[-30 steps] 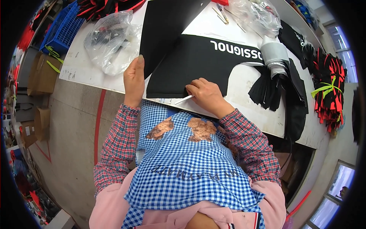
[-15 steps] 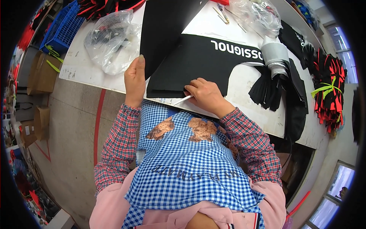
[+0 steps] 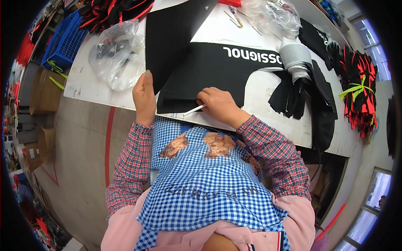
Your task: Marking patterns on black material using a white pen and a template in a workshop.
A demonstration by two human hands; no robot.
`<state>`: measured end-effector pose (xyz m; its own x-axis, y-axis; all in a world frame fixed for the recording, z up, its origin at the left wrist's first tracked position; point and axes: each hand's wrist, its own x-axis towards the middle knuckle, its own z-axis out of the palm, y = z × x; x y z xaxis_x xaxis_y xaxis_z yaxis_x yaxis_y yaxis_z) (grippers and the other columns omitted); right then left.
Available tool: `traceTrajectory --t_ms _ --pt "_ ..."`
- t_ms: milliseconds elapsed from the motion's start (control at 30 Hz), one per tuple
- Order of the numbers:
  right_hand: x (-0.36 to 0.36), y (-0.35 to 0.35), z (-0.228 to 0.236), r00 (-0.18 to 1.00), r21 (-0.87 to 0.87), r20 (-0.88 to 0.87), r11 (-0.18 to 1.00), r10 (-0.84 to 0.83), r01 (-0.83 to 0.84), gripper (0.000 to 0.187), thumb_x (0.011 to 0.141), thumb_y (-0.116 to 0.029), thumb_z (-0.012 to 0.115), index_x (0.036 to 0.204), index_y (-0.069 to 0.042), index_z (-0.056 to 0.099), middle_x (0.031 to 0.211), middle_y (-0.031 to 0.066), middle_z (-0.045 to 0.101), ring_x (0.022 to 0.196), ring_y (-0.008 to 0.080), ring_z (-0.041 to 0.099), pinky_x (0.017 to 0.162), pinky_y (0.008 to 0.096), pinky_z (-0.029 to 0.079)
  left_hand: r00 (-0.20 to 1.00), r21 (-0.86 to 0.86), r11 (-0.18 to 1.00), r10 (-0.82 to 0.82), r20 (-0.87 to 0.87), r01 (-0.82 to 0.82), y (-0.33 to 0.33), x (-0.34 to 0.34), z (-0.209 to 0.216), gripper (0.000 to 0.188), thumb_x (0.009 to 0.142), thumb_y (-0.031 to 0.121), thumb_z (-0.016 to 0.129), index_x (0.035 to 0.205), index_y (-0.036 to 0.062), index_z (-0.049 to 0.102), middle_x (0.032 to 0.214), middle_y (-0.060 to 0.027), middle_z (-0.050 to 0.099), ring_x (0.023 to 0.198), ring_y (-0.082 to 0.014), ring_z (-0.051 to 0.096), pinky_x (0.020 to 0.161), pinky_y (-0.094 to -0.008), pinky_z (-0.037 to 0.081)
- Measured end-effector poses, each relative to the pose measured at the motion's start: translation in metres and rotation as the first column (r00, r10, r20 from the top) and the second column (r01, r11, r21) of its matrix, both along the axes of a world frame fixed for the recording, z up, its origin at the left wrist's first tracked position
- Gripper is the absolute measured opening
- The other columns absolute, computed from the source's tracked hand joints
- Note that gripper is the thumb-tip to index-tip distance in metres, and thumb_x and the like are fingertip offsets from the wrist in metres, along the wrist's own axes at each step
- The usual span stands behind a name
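Note:
My left hand [image 3: 144, 98] is closed on the left edge of a black fabric panel [image 3: 167, 37], thumb upward. The panel slants up and away over the white table. Beneath it lies a stack of black fabric pieces [image 3: 226, 71] with white lettering along the far side and a curved cut-out at the right. My right hand [image 3: 217, 104] rests at the stack's near edge, fingers curled around a slim white pen [image 3: 194, 110]. The pen's tip points left and towards me, close to the table edge. My right fingertips are partly hidden against the fabric.
A clear plastic bag [image 3: 115, 56] lies left of the panel, a blue crate [image 3: 65, 37] beyond it. Right of the stack are a grey-white roll [image 3: 295, 60] and black strips [image 3: 289, 94]. Red-and-black bundles [image 3: 359, 90] stand farther right. Pens [image 3: 233, 19] lie at the back.
The raised panel and my left hand have shifted slightly left and down in the picture, along with the whole view. My right hand keeps the pen, its tip now farther left.

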<state>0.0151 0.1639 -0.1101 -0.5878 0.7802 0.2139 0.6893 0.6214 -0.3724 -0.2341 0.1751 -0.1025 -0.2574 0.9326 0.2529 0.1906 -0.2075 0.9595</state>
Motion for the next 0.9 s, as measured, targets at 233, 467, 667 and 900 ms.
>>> traceTrajectory --t_ms 233,467,667,900 --pt "0.128 0.082 0.070 0.831 0.082 -0.353 0.871 -0.429 0.484 0.023 0.087 -0.019 0.073 0.107 -0.007 0.069 0.094 0.0184 0.072 0.082 0.0372 0.070 0.074 0.0446 0.055 0.988 0.011 0.991 0.131 -0.078 -0.130 -0.004 -0.002 -0.008 0.046 0.111 0.039 0.047 0.093 -0.0011 0.062 0.074 0.0070 0.041 0.070 -0.0049 0.036 0.061 -0.0251 0.034" --pt "0.443 0.049 0.102 0.358 0.431 -0.440 0.156 -0.824 0.889 0.036 0.097 -0.037 0.063 0.104 -0.001 0.068 0.093 0.0214 0.071 0.090 0.0405 0.069 0.077 0.0485 0.052 0.993 -0.013 0.994 0.110 -0.044 -0.111 -0.010 0.009 -0.004 0.046 0.110 0.041 0.049 0.092 0.0000 0.062 0.074 0.0060 0.043 0.070 -0.0045 0.038 0.062 -0.0247 0.034" --pt "0.566 -0.053 0.043 -0.193 0.350 -0.205 -0.256 -0.960 0.901 0.037 0.090 -0.029 0.058 0.105 0.003 0.070 0.103 0.0273 0.071 0.095 0.0475 0.067 0.086 0.0560 0.053 0.997 0.011 0.999 0.035 -0.073 -0.034 0.004 0.013 -0.012 0.046 0.110 0.042 0.050 0.089 0.0026 0.059 0.072 0.0057 0.039 0.067 -0.0053 0.033 0.059 -0.0249 0.030" --pt "0.281 0.034 0.078 0.685 0.391 -0.267 0.573 -0.678 0.720 0.028 0.093 -0.018 0.063 0.118 -0.009 0.068 0.114 0.0166 0.067 0.104 0.0360 0.067 0.090 0.0452 0.053 0.996 0.015 1.000 0.026 -0.083 -0.024 0.001 0.017 -0.011 0.047 0.110 0.044 0.049 0.087 0.0028 0.058 0.072 0.0059 0.037 0.067 -0.0055 0.032 0.059 -0.0246 0.030"
